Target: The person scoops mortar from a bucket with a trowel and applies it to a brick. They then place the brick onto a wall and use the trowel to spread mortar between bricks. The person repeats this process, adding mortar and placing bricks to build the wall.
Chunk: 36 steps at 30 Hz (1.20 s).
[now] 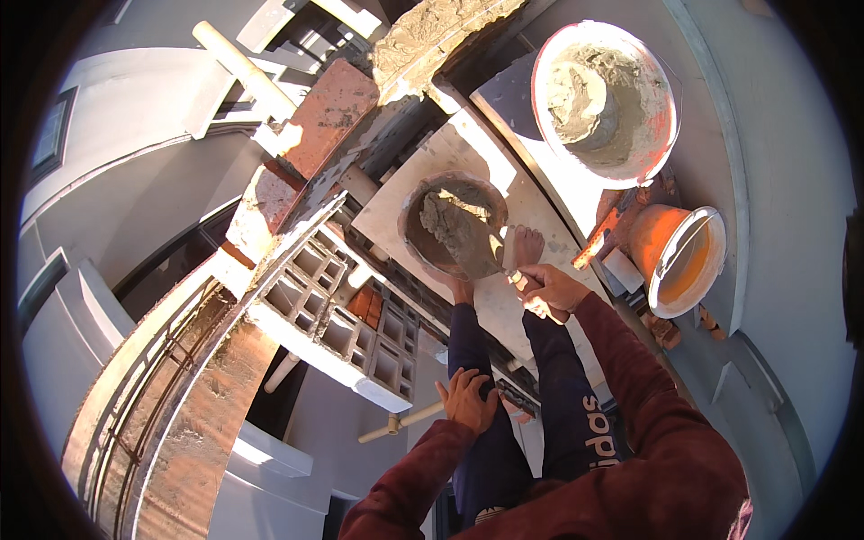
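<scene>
My right hand [555,292] is closed around the handle of a trowel [483,252]. Wet grey mortar [447,219] lies on the blade, which is over a round bowl [409,216]. The bowl sits on a pale board [382,214] by my bare feet; part of its inside is hidden by the trowel. My left hand [470,402] rests on my left leg around the knee, its fingers spread and holding nothing.
Far right stands a large white bucket [666,99] with mortar inside; an orange bucket [655,236] leans nearer. Along the left run red bricks [331,117], a mortar-topped wall [432,40] and hollow blocks [346,335]. Gaps drop away beside the board.
</scene>
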Available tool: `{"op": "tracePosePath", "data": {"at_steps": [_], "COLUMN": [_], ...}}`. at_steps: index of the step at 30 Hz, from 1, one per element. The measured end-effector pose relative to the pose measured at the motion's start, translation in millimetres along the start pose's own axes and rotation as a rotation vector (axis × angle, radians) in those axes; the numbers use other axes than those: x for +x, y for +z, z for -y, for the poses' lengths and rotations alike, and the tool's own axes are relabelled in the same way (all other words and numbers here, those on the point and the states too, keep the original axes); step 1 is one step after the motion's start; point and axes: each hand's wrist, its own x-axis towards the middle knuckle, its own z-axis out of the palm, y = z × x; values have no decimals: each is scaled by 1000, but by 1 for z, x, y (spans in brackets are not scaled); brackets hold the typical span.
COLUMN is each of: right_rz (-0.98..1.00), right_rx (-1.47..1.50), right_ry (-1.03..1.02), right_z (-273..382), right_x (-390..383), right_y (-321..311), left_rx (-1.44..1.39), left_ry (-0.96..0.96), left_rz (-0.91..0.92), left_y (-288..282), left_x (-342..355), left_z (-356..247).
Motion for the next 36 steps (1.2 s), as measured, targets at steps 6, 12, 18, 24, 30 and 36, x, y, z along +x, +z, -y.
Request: {"op": "tracePosePath", "data": {"at_steps": [6,12,18,24,30,36], "right_rz": [49,185,237,-340,-806,-803], "right_rx": [252,514,653,169,-555,-443], "right_ry": [-225,-321,-360,-378,-623,-628], "right_z": [106,177,167,93,79,94], "right_x": [-18,58,72,56,148,197], "right_y": [58,64,72,80,49,26], "left_rx": [39,47,25,14,1,-16], "left_ry": [-8,2,-2,0,-7,4], "left_rz": [-4,17,15,31,47,34], "left_y": [-13,-23,-26,-26,-22,-19], "left_x": [2,6,4,6,4,3], "left_z": [-8,-7,-7,-5,6,13]}}
